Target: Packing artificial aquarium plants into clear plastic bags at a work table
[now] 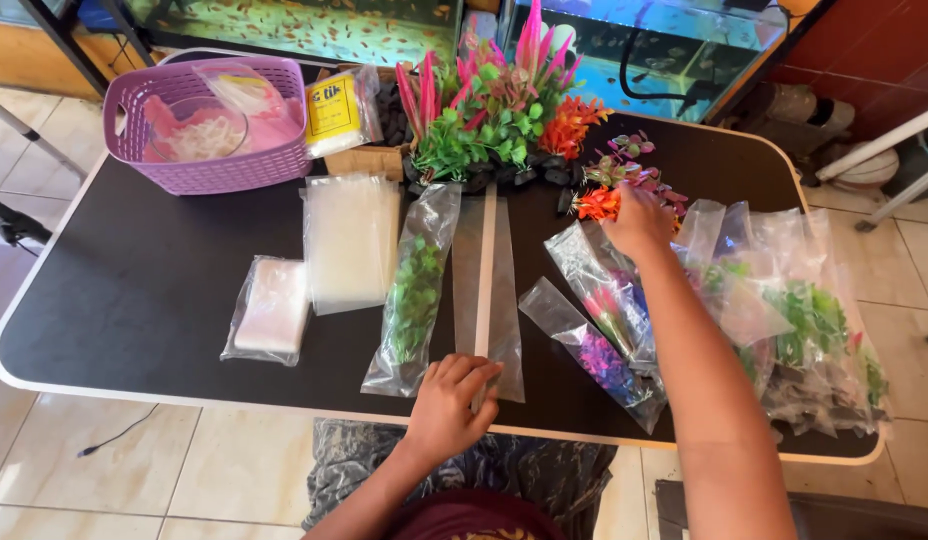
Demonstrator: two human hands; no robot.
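My left hand (450, 402) rests on the near end of an empty long clear plastic bag (487, 290) lying lengthwise on the black table (134, 290), fingers pinching its lower edge. My right hand (639, 222) reaches far across and closes on a small orange and purple plastic aquarium plant (606, 198). A cluster of pink, green and orange plastic plants (504, 110) stands at the table's far edge. A bagged green plant (416, 290) lies left of the empty bag. Bagged pink and purple plants (604, 335) lie under my right forearm.
A purple basket (209, 130) with bags sits at the far left. A stack of empty clear bags (351, 240) and a smaller packet (272, 310) lie mid-left. A heap of several bagged plants (804, 330) fills the right end. Fish tanks (314, 25) stand behind.
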